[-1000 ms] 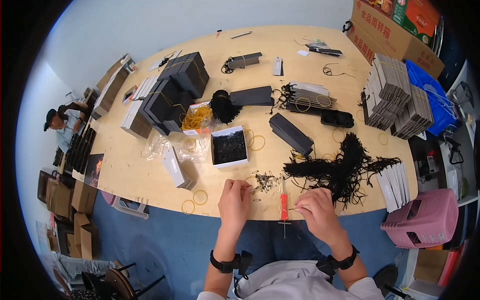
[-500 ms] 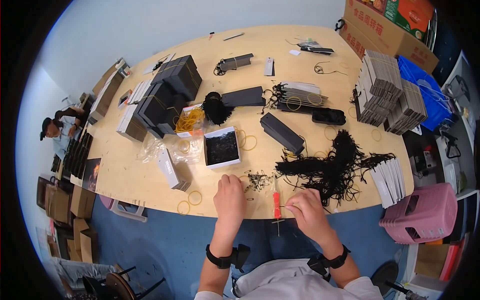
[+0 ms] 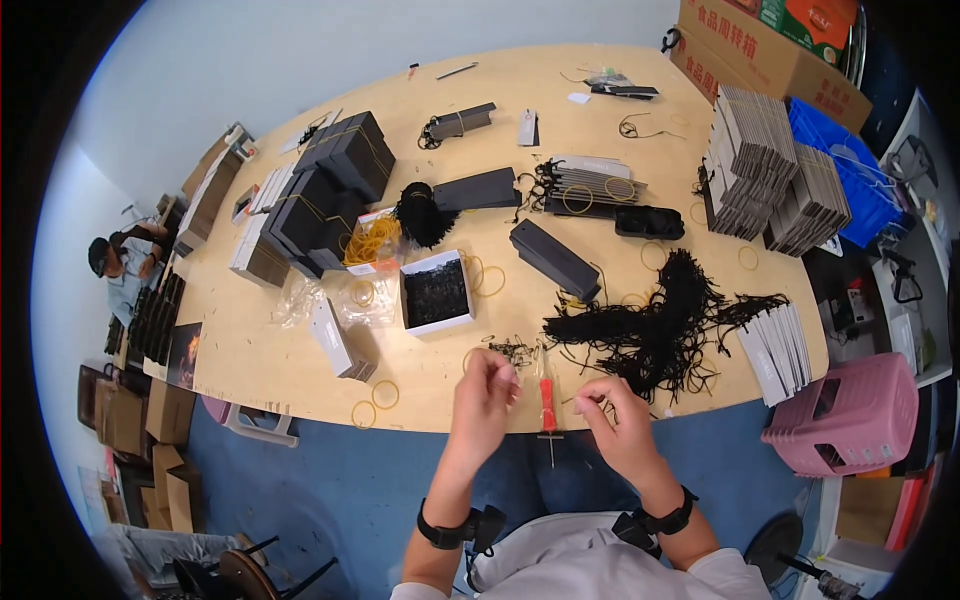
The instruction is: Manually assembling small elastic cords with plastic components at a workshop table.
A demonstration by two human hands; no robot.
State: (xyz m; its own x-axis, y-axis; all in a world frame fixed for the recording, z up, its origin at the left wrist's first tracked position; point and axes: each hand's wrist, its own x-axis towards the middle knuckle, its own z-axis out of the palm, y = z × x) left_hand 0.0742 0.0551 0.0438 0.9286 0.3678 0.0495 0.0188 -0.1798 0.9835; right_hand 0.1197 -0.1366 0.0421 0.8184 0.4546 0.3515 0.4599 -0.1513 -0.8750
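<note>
Both my hands hover at the table's near edge. My left hand (image 3: 483, 400) is closed, thumb and fingertips together; whatever they pinch is too small to make out. Across from it, my right hand (image 3: 618, 425) also pinches thumb against forefinger, with something tiny and indistinct at the tips. Between the two lies a red-handled tool (image 3: 547, 395), its thin metal shaft pointing away from me and a metal crosspiece beyond the table edge. A small heap of dark safety pins (image 3: 512, 350) sits just past my left fingertips. To the right spreads a tangle of black cords (image 3: 655, 325).
An open white box (image 3: 438, 290) of small black pieces stands ahead, near yellow rubber bands (image 3: 373, 240). Dark card stacks (image 3: 315, 210) rise left, grey card stacks (image 3: 757, 170) right. White tags (image 3: 775, 350) fan out beside a pink stool (image 3: 845, 415). Another person (image 3: 125, 265) sits far left.
My left hand has lifted off the table by the pin heap and come right, toward my right hand. The right hand has shifted slightly, fingers still pinched. The whole view has tilted a little.
</note>
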